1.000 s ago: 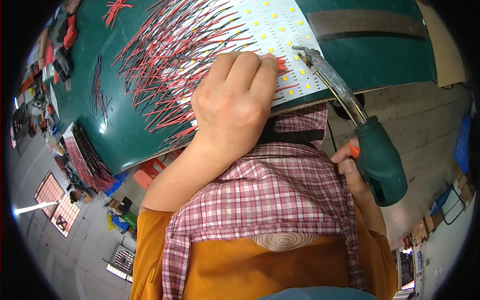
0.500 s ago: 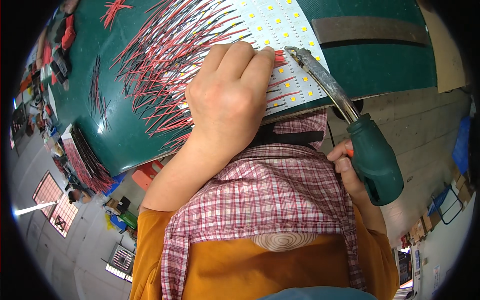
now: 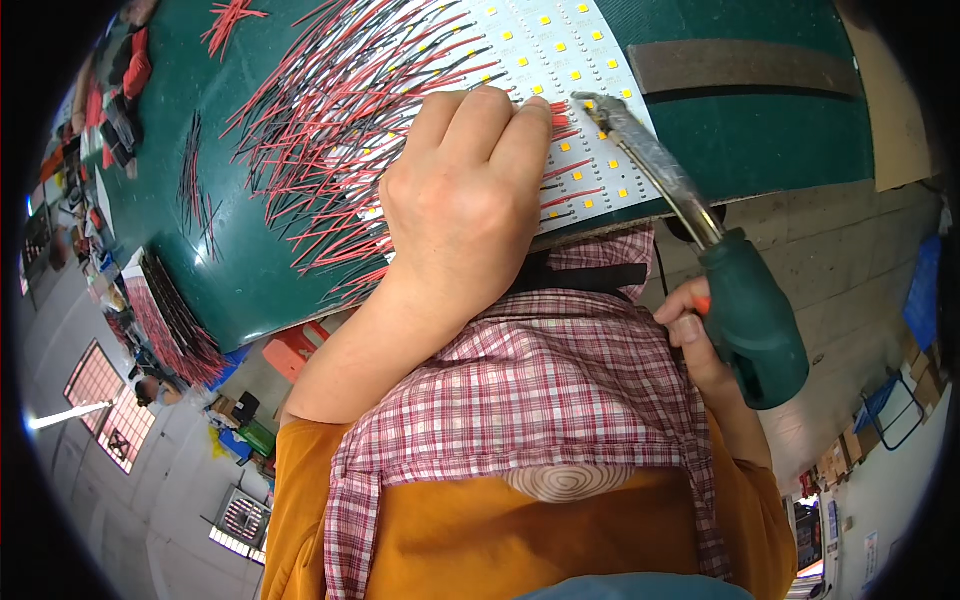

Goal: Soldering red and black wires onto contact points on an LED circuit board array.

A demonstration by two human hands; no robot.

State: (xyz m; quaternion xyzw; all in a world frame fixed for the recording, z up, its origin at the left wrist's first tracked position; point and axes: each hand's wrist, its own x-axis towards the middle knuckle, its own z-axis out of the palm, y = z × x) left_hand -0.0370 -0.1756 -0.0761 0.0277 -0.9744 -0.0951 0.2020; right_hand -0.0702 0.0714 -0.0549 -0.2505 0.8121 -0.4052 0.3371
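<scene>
A: What were the fingers of the left hand [image 3: 462, 205] doing?

B: They were curled together, tips pressed down on a red wire [image 3: 562, 108] lying on the white LED board [image 3: 560, 70]. Whether they pinched the wire or only pinned it I could not tell; the knuckles hid the tips.

A: And the right hand [image 3: 697, 345]?

B: Its fingers were wrapped around the green handle of a soldering iron [image 3: 690, 220]. The metal tip sat just beside the left fingertips, at the end of that red wire, by a row of small yellow LED chips [image 3: 590, 150].

A: How would one do that joint well?

B: In my judgement, by keeping the wire end flat on its pad, holding the iron steady there only until the solder flows, and not letting the left fingertips drift toward the hot tip. The wire should not move until the joint sets.

A: What lay farther out from the fingers?

B: To the left of the holding hand, many red and black wires [image 3: 320, 130] fanned off the board over a green table [image 3: 240, 270]. Beyond them, near the far left edge, lay a loose bunch of black wires [image 3: 195, 180]. Below both hands were a plaid cloth [image 3: 540, 400] and an orange garment [image 3: 480, 540].
</scene>
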